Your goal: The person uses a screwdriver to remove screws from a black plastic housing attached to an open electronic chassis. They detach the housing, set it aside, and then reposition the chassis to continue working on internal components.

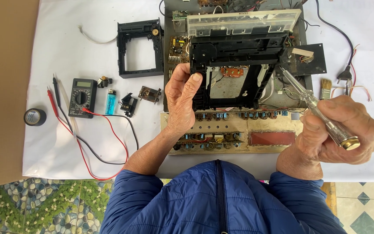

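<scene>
My left hand grips the left side of a black plastic frame that stands up out of an opened electronic device with exposed circuit boards. My right hand holds a clear-handled tester screwdriver with a brass end cap. Its tip points up and left toward the frame's right side, near a dark bracket. A clear plastic cover lies behind the frame.
On the white sheet to the left lie a separate black frame, a black multimeter with red and black leads, a blue lighter, small parts, and black tape. A brush and a power plug lie at right.
</scene>
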